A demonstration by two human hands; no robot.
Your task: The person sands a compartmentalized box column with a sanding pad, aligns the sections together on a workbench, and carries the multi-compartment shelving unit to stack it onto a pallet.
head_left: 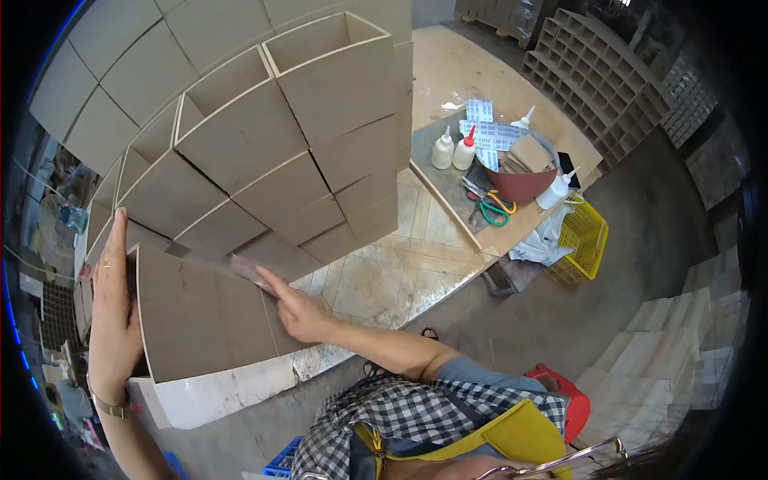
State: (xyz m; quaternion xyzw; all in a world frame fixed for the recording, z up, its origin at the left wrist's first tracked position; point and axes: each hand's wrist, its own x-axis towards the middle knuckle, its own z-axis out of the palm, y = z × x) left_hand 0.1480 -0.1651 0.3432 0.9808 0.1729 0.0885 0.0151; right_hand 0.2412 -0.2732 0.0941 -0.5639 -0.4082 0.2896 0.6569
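Note:
A grey-brown board box (208, 312) stands at the near left of the bench, tilted in this view. My left hand (114, 308) lies along its left edge, fingers stretched out against the side. My right hand (300, 308) is closed around a small pinkish sanding block (250, 270), index finger extended along it. The block rests at the box's upper edge and is slightly blurred. Right behind stand stacked open-topped boxes (248, 136) of the same board.
On the bench (372, 272) to the right are glue bottles (442, 150), green-handled scissors (494, 212), orange-handled pliers (480, 190) and a curved dark red sandpaper sheet (524, 186). A yellow basket (584, 240) stands beyond the edge. Compartmented racks (600, 80) stand farther back.

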